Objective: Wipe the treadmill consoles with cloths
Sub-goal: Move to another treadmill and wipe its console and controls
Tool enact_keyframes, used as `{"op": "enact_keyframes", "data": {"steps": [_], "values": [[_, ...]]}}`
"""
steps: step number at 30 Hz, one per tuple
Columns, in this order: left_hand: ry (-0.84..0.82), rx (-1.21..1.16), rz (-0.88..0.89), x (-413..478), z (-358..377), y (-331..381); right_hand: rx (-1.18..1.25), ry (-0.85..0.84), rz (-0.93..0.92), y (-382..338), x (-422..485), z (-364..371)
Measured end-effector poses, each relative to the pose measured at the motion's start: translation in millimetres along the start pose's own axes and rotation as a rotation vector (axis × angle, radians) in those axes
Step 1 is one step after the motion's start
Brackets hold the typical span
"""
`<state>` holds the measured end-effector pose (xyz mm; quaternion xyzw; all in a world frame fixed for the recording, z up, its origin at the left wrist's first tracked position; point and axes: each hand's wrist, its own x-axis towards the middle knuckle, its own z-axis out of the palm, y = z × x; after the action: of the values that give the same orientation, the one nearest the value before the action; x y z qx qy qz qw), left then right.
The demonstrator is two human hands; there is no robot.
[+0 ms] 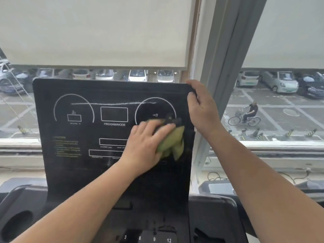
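A black treadmill console [78, 165] with white dial outlines stands upright in front of me. My left hand [147, 144] presses a yellow-green cloth [172, 142] flat against the console's right side, just below the right dial, with the fingers spread over the cloth. The cloth is bunched and pokes out past my fingertips toward the console's right edge. My right hand [201, 106] grips the console's upper right corner, thumb on the front face and fingers curled behind the edge.
Below the console lie a dark tray with a round cup holder [16, 225] at the left and a row of numbered buttons [147, 238]. Behind are windows with lowered blinds, a grey window post [226, 67] and a car park outside.
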<state>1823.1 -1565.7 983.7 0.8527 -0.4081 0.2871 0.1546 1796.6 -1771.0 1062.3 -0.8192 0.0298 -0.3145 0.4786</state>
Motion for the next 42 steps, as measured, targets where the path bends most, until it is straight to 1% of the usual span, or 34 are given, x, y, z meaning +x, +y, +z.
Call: {"op": "enact_keyframes", "data": {"steps": [1, 2, 3, 4, 5, 6, 10, 11, 13, 14, 15, 16, 18, 20, 22, 23, 24, 25, 26, 27, 28, 29, 30, 31, 32, 33, 35, 36, 37, 39, 40, 42], "values": [[0.090, -0.102, -0.210, 9.2, -3.4, 3.4, -0.001, 0.001, 0.011, -0.4, -0.8, 1.3], [0.168, -0.189, -0.376, 15.5, -3.7, 9.1, -0.001, 0.002, 0.021, -0.8, -1.8, 2.8], [0.223, -0.245, -0.476, 17.3, -0.2, 16.0, -0.002, 0.005, 0.026, -1.2, -2.7, 3.7], [0.240, -0.267, -0.508, 13.8, 5.0, 23.8, -0.004, 0.008, 0.025, -1.5, -3.7, 4.3], [0.218, -0.265, -0.481, 3.4, 12.2, 32.2, -0.009, 0.012, 0.022, -1.4, -4.6, 4.9], [0.169, -0.249, -0.411, -12.7, 20.4, 39.9, -0.012, 0.014, 0.022, -0.8, -4.7, 5.4], [-0.192, -0.092, 0.056, -98.6, 46.8, 52.7, -0.024, -0.012, 0.046, 0.7, -4.7, 4.9], [-0.258, -0.046, 0.152, -110.3, 47.6, 50.1, -0.033, -0.028, 0.047, -0.8, -4.4, 3.1], [-0.310, 0.016, 0.280, -109.0, 41.4, 39.1, -0.033, -0.044, 0.075, -1.5, -6.3, -0.7], [-0.291, 0.027, 0.300, -99.8, 35.9, 33.2, -0.019, -0.043, 0.101, -0.6, -9.3, -1.4], [-0.249, 0.029, 0.281, -87.0, 29.2, 27.4, 0.008, -0.043, 0.129, 0.5, -13.5, -1.0], [-0.204, 0.023, 0.219, -72.7, 21.9, 21.5, 0.040, -0.042, 0.160, 2.7, -19.4, 0.6], [-0.104, -0.021, 0.003, -46.5, 11.9, 13.3, 0.078, -0.034, 0.247, 10.5, -38.2, 4.3], [0.000, -0.116, -0.227, -33.1, 11.8, 19.9, 0.104, -0.031, 0.360, 19.2, -61.4, 6.8], [0.040, -0.199, -0.371, -39.0, 22.5, 39.1, 0.122, -0.028, 0.461, 27.3, -80.7, 9.9], [0.024, -0.217, -0.383, -48.6, 29.4, 49.3, 0.125, -0.033, 0.495, 32.1, -87.2, 11.0], [-0.019, -0.208, -0.332, -62.0, 36.6, 57.6, 0.146, -0.044, 0.532, 35.2, -92.2, 12.1], [-0.091, -0.171, -0.221, -77.1, 43.1, 64.4, 0.164, -0.075, 0.587, 38.6, -95.3, 12.2], [-0.179, -0.119, -0.074, -89.9, 46.8, 68.6, 0.179, -0.108, 0.637, 44.0, -97.9, 12.0], [-0.261, -0.070, 0.062, -98.3, 47.9, 68.6, 0.187, -0.133, 0.673, 48.7, -101.3, 11.5], [-0.309, -0.040, 0.160, -99.7, 46.5, 64.9, 0.190, -0.149, 0.685, 50.9, -105.3, 10.3], [-0.314, -0.020, 0.217, -93.9, 42.5, 58.7, 0.192, -0.165, 0.679, 52.9, -107.8, 8.8], [-0.281, 0.004, 0.235, -83.3, 37.8, 50.4, 0.203, -0.172, 0.678, 54.2, -108.2, 7.6], [-0.224, 0.028, 0.214, -69.6, 31.5, 41.6, 0.222, -0.165, 0.688, 53.9, -106.9, 6.3], [-0.145, 0.035, 0.147, -53.4, 22.7, 32.2, 0.232, -0.157, 0.702, 53.9, -104.4, 5.5], [-0.049, 0.013, 0.040, -36.0, 12.4, 21.0, 0.226, -0.158, 0.701, 53.4, -102.5, 4.7], [0.130, -0.090, -0.229, -4.9, -8.6, -2.8, 0.176, -0.173, 0.672, 51.5, -102.1, 5.6], [0.199, -0.150, -0.343, 5.8, -16.1, -13.6, 0.144, -0.171, 0.654, 50.7, -103.6, 7.5], [0.252, -0.194, -0.421, 12.0, -19.2, -20.9, 0.114, -0.160, 0.631, 50.8, -106.0, 9.3], [0.297, -0.207, -0.487, 9.9, -13.7, -21.7, 0.080, -0.117, 0.590, 51.5, -109.7, 12.7], [0.280, -0.198, -0.489, 0.7, -5.8, -16.6, 0.077, -0.096, 0.582, 52.7, -110.3, 14.3], [0.183, -0.182, -0.439, -32.8, 12.7, -0.7, 0.050, -0.058, 0.560, 54.2, -109.6, 16.8]]}}
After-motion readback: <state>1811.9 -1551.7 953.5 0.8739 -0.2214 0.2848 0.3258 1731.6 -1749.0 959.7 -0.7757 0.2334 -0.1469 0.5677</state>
